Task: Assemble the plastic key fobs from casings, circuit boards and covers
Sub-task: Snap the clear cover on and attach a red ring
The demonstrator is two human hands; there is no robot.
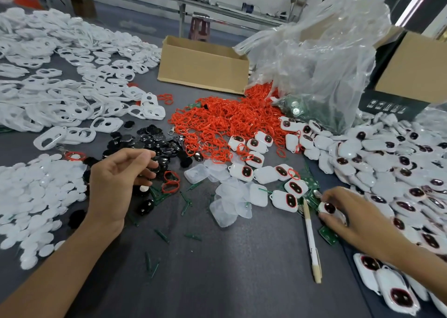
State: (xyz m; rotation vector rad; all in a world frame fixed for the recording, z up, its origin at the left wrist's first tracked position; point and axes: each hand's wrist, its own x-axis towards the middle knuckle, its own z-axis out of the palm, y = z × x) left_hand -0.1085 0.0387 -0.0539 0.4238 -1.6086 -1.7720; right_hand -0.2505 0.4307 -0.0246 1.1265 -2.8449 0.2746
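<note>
your right hand (355,215) grips a white casing (327,207) by the desk's (217,274) right edge, left hand (113,184) curls over the black covers (154,140) further left, can't tell if holding one.

left hand (116,182) over black covers (154,143), right hand (355,213) gripping white key fob (327,207); red rings (229,119) behind
</note>
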